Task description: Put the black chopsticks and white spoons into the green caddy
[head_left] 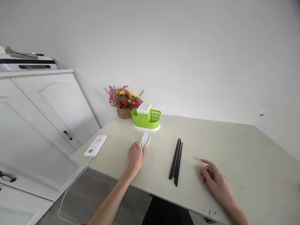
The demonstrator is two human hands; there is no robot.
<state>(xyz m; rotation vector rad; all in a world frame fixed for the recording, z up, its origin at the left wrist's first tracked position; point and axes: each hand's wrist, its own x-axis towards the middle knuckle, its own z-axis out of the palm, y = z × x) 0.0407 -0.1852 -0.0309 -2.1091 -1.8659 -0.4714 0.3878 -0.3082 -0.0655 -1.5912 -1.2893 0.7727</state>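
You're gripping white spoons (145,139) by handle end in left hand (136,156), bowls pointing away, long axis running toward green cutlery caddy (146,122) just beyond; left hand lying nearer it. Right hand (213,177) showing half-curled, holding nothing visible, right of black chopsticks (177,161).

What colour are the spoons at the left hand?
The spoons are white, best seen in the head view.
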